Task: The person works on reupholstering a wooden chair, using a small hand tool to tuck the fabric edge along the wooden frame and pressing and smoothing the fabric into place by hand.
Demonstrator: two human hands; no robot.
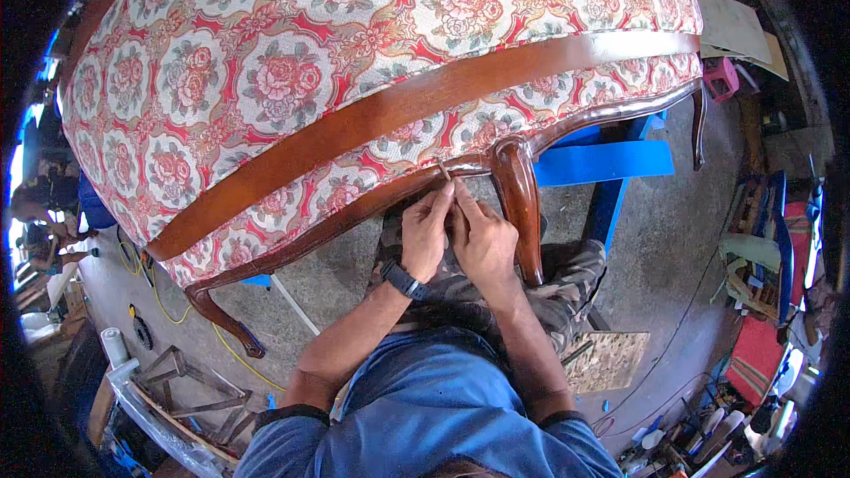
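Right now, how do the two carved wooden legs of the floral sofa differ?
The near leg sits right beside both hands, the right hand nearly touching it; the far leg stands off to the left, away from them. The near leg looks thicker and straighter; the far leg looks thinner and more curved, ending above a yellow cable. Both are glossy reddish-brown wood joined to the same carved rail.
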